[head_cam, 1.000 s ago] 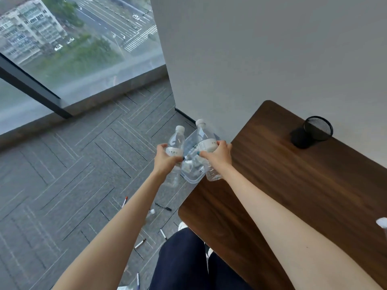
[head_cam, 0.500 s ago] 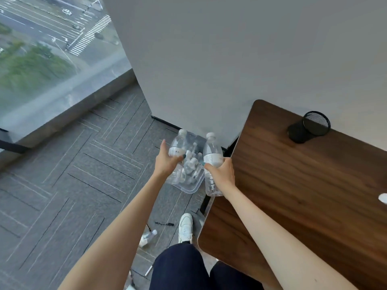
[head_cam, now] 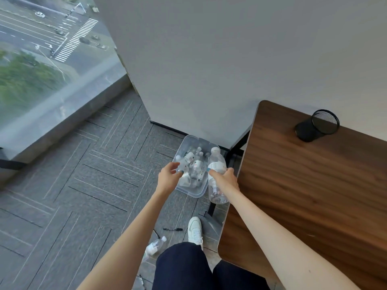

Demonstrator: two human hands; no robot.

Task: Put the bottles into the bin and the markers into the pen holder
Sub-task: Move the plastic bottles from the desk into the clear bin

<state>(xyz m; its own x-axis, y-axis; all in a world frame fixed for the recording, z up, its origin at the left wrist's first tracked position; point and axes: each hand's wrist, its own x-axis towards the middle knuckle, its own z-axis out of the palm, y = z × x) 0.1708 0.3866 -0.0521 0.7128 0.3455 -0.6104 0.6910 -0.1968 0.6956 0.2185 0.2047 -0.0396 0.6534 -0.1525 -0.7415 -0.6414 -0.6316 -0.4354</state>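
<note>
The right hand point(head_cam: 225, 181) grips an upright bottle point(head_cam: 216, 170) round its middle, cap up. The left hand point(head_cam: 167, 178) has its fingers loosely curled against a tilted bottle point(head_cam: 182, 164); whether it actually holds that one I cannot tell. Below both hands the clear bin point(head_cam: 189, 193) stands on the floor with several bottles lying in it. The left hand is over its left side and the right over its near right corner, just beside the desk point(head_cam: 314, 195) edge. The drop would go best if the right hand shifts left over the bin's middle and lowers before opening, since a bottle let go above the rim could bounce out. A stray bottle point(head_cam: 156, 245) and a black marker point(head_cam: 172, 229) lie on the floor near the person's shoe point(head_cam: 194, 227), nearer the person than the hands. The mesh pen holder point(head_cam: 318, 125) stands on the desk, well apart to the right.
</note>
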